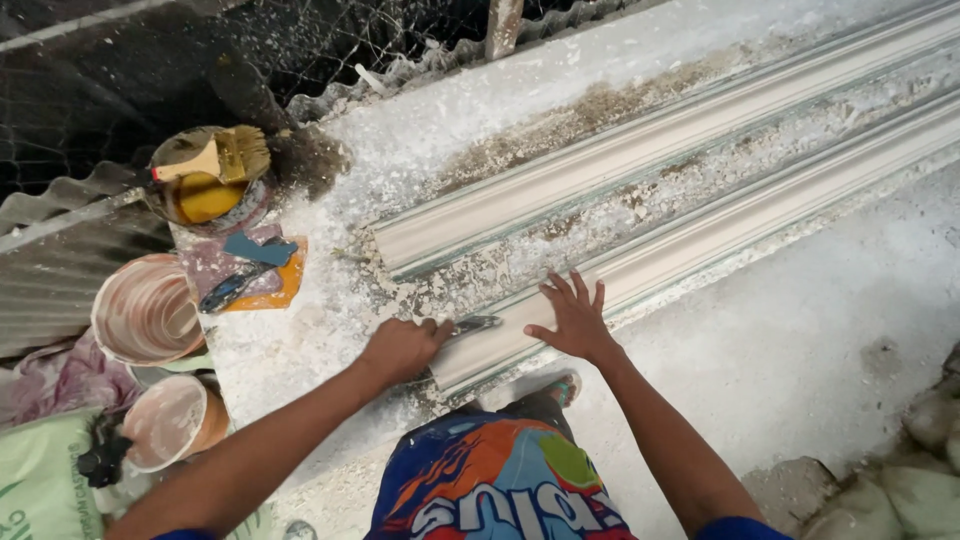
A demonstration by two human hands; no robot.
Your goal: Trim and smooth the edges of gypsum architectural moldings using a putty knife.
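Observation:
Two long white plaster mouldings lie side by side on a plaster-crusted bench [300, 350]: a far moulding [600, 165] and a near moulding [700, 240], both running up to the right. My left hand [402, 348] is closed around a small metal scraper [472, 325], whose blade rests at the near moulding's end. My right hand [575, 318] lies flat, fingers spread, pressing on the near moulding just right of the blade.
At the bench's left end stand a tin of yellow liquid [205, 195] with a brush [225, 155] across it, a blue and orange tool [250, 275], and two plaster-caked buckets [145, 310] [170, 420]. Wire mesh and corrugated sheet [60, 260] lie behind. Sacks [920, 450] sit at lower right.

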